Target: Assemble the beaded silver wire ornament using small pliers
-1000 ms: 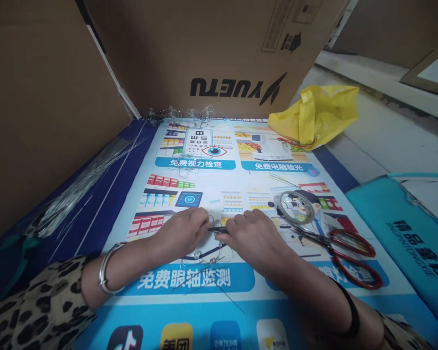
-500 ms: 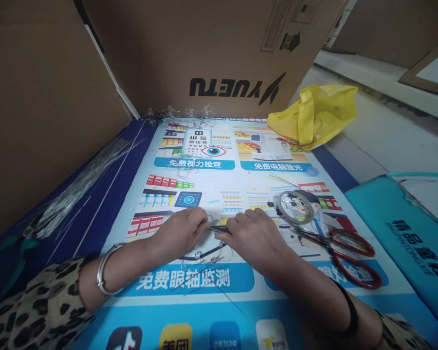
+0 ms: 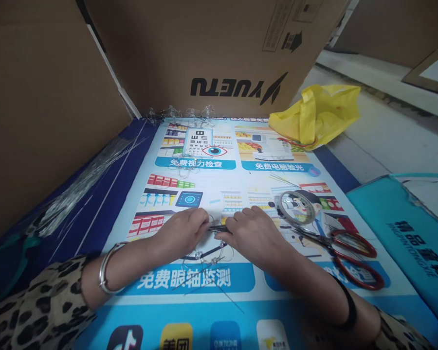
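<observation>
Right grip (image 3: 256, 239) clasps pointed tool (image 3: 219, 228), left grip (image 3: 187, 232) pressed together, contents unseen; beaded wirework (image 3: 214, 261) nearside apparently being shaped, next requiring steadiness.

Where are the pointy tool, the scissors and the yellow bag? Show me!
Pointy tool (image 3: 218, 228): head view, on its dark metal end.
Scissors (image 3: 327, 241): head view, where blades and red handles meet.
Yellow bag (image 3: 308, 119): head view, middle of its crumpled side.
</observation>
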Demonstrator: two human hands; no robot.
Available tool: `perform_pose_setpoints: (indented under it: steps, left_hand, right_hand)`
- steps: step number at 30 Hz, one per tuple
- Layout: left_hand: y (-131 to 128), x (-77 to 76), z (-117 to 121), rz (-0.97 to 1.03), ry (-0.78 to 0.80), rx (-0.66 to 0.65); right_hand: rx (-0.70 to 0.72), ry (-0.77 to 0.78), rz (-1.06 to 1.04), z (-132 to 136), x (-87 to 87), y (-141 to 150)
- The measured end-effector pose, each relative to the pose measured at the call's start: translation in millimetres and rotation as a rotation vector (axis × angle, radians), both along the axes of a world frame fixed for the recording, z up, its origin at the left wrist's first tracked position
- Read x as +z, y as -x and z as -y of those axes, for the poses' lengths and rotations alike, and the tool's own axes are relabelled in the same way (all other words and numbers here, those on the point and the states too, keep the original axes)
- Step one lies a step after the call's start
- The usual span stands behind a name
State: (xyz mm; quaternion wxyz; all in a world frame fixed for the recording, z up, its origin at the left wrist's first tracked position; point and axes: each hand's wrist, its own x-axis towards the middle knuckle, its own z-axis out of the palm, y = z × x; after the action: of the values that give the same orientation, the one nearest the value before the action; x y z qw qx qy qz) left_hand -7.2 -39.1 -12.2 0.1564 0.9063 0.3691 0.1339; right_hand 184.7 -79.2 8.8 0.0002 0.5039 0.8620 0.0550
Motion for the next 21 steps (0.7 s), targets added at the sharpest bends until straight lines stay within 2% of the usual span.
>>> perform_pose_setpoints:
  steps: [13,21]
  left_hand:
    - [1.4,-6.4,0.0,0.029,-0.021,-0.003]
    - [2.0,-5.6,1.3,-0.01,-0.048,-0.008]
  right_hand:
    - [0.033,0.116,0.012,-5.7,3.6,-0.4]
    - [0.05,0.124,-0.005,-7.5,4.9,-0.7]
